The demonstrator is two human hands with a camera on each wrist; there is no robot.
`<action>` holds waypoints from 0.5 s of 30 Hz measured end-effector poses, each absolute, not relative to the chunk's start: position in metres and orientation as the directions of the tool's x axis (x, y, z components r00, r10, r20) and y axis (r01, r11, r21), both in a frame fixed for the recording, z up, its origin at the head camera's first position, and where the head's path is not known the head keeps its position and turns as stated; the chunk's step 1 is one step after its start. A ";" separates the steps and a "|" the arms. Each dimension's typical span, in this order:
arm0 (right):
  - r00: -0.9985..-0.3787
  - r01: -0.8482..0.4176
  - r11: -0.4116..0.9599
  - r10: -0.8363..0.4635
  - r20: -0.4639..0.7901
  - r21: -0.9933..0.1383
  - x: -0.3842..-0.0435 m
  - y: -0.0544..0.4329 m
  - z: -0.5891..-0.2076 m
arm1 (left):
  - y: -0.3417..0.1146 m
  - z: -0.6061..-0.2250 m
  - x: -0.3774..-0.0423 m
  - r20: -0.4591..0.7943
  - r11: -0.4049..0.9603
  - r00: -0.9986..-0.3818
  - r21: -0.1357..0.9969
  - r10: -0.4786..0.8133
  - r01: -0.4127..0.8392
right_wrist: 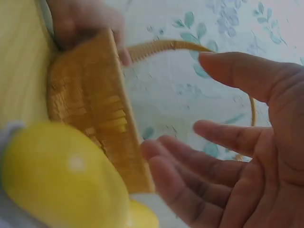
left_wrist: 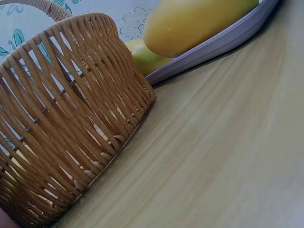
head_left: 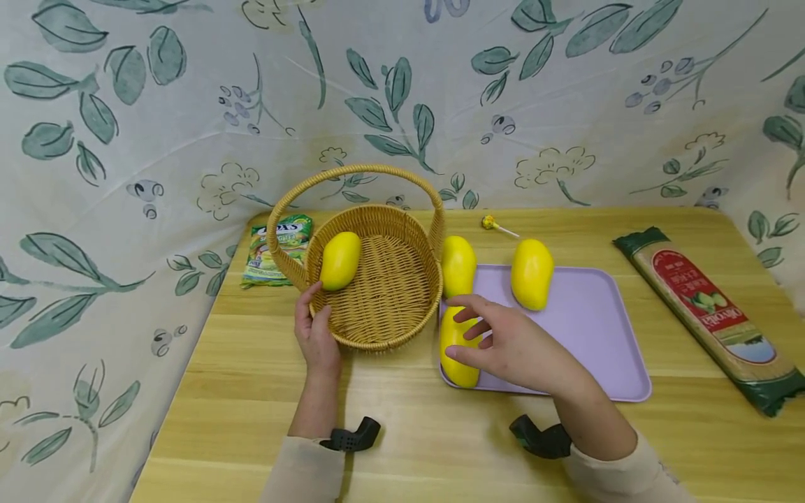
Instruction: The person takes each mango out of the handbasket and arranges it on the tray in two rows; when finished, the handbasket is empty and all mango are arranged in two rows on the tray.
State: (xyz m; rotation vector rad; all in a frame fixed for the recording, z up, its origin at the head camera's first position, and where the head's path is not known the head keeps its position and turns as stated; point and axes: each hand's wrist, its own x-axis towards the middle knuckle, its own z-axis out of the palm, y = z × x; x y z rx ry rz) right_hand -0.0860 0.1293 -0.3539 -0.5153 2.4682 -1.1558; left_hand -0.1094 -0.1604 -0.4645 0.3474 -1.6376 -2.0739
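A round wicker basket [head_left: 377, 339] with a tall arched handle stands upright, and one yellow mango [head_left: 341, 260] lies inside by its left wall. At the basket's front left rim, my left hand [head_left: 319, 342] holds on, the thumb over the edge. Over the left part of a lilac tray [head_left: 585, 335] hovers my right hand [head_left: 512, 346], fingers spread and slightly bent, with nothing in it. Beneath it is a mango [head_left: 459, 367], partly hidden by the fingers. Another mango [head_left: 458, 262] sits at the tray's back left corner, and one more mango [head_left: 532, 274] at its back edge.
Behind the basket's left side lies a green candy packet [head_left: 270, 262]. A lollipop [head_left: 497, 225] is behind the tray. To the tray's right, a long pack of noodles [head_left: 711, 314] lies slantwise. Patterned cloth [head_left: 402, 105] hangs along the table's back.
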 end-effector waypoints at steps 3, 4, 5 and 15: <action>-0.857 -0.206 0.536 -0.503 -0.113 -0.819 -0.078 0.110 -0.355 | -0.160 -0.464 -0.110 0.090 -0.173 -0.855 0.963 -0.510 0.205; -0.857 -0.216 0.516 -0.507 -0.093 -0.829 -0.075 0.102 -0.356 | -0.161 -0.464 -0.110 0.092 -0.172 -0.854 0.963 -0.512 0.206; -0.859 -0.222 0.495 -0.507 -0.071 -0.840 -0.073 0.094 -0.356 | -0.161 -0.464 -0.110 0.093 -0.171 -0.853 0.963 -0.513 0.208; -0.945 -0.201 0.351 -0.315 0.086 -0.914 -0.084 0.003 -0.356 | -0.159 -0.464 -0.110 0.052 -0.184 -0.845 0.967 -0.532 0.176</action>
